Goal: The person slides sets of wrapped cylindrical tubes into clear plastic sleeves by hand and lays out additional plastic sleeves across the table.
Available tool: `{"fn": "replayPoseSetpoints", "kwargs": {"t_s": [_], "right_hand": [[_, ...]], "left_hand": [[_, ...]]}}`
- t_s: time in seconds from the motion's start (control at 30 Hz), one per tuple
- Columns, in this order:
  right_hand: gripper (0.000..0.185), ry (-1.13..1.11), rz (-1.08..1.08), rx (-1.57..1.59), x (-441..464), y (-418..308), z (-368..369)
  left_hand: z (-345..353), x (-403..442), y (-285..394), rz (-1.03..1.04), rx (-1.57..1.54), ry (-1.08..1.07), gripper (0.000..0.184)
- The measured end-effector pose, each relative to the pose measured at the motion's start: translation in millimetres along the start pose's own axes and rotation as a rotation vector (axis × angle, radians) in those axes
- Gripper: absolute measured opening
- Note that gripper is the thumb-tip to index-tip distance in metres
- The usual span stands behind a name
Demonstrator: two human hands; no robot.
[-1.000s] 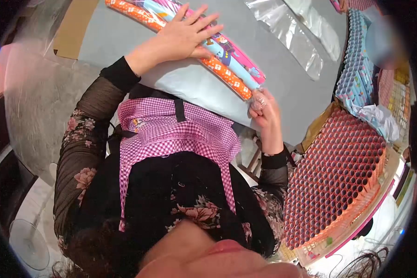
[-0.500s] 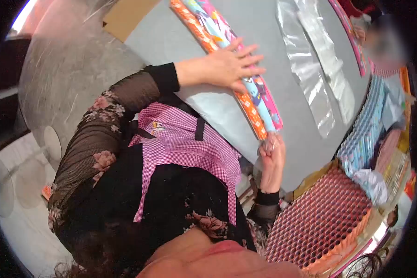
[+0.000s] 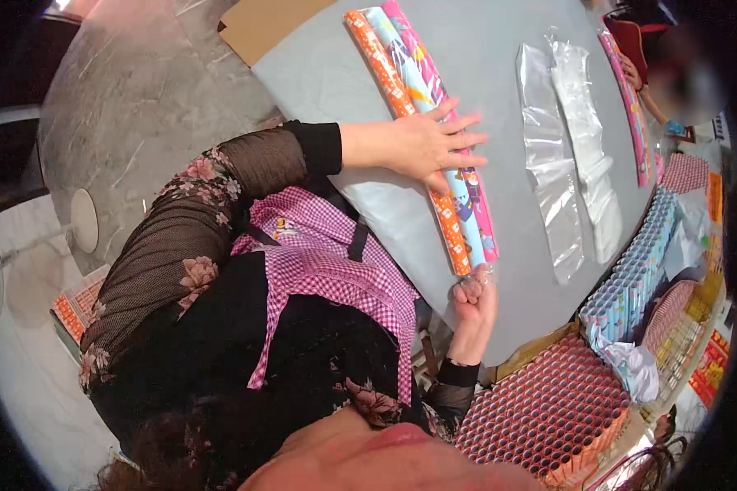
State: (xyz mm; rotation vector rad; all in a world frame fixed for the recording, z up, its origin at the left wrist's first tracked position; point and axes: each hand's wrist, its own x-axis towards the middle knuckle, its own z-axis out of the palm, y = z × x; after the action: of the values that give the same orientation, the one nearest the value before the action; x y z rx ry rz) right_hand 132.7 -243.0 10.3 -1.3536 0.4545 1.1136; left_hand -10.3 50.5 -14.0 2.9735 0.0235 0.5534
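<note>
Orange, blue and pink, three rolls (image 3: 453, 233) lie side by side on the grey table (image 3: 516, 307). The left hand (image 3: 420, 149) rests across them, palm down, fingers spread and thumb apart. At their near ends, the right hand (image 3: 475, 300) has its fingers curled in, bunching clear film (image 3: 490, 275) (the exact fingertip grip I can't tell). Clear sleeves (image 3: 550, 180) lie flat to the right, apart from the rolls.

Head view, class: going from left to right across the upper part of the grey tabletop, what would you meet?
Flat brown cardboard, orange roll with white print, light-blue patterned roll, pink patterned roll, flat clear plastic sleeve, whitish crumpled plastic sleeve, long pink patterned bundle.
</note>
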Motion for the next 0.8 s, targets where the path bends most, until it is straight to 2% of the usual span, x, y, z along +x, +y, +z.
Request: {"fn": "replayPoseSetpoints", "kwargs": {"t_s": [0.07, 0.1, 0.2, 0.27, 0.3, 0.4, 0.47, 0.5, 0.57, 0.8], "right_hand": [[0.018, -0.265, -0.005, 0.055, -17.9, -3.3, 5.3], [0.018, -0.267, -0.004, 0.052, -21.4, -3.2, 8.7], [0.016, -0.193, -0.027, 0.046, -17.5, -3.8, 12.3], [0.024, 0.021, 0.197, 0.24, 3.4, -5.2, 4.5], [0.024, 0.022, 0.197, 0.24, 4.6, -2.9, 3.2], [0.023, -0.015, 0.109, 0.204, 0.9, 3.1, -2.8], [0.015, -0.205, -0.063, -0.044, -4.5, 5.4, -9.9], [0.015, -0.202, -0.064, -0.044, -3.5, 5.5, -10.7], [0.016, -0.078, -0.138, -0.342, -0.6, 6.6, -10.6], [0.018, -0.008, -0.206, -0.367, 2.4, 5.2, -5.1]], "left_hand": [[0.2, -0.1, -0.4, 0.002, 0.014, 0.007, 0.071], [-0.8, 0.2, 0.2, 0.002, 0.009, 0.006, 0.071], [0.3, 1.3, 0.2, 0.001, 0.006, 0.003, 0.071], [1.7, 0.5, -0.4, 0.002, 0.007, 0.0, 0.071], [2.0, 0.3, -0.9, 0.011, 0.017, 0.008, 0.071], [2.6, 0.2, -0.4, 0.016, 0.024, 0.013, 0.071], [3.0, 0.2, -0.2, 0.011, 0.02, 0.007, 0.072], [3.4, 0.6, -0.4, 0.007, 0.009, -0.006, 0.074], [3.9, 0.5, 0.8, 0.006, -0.006, -0.02, 0.077], [-0.3, -0.1, 0.5, -0.002, -0.031, -0.027, 0.077]]}}
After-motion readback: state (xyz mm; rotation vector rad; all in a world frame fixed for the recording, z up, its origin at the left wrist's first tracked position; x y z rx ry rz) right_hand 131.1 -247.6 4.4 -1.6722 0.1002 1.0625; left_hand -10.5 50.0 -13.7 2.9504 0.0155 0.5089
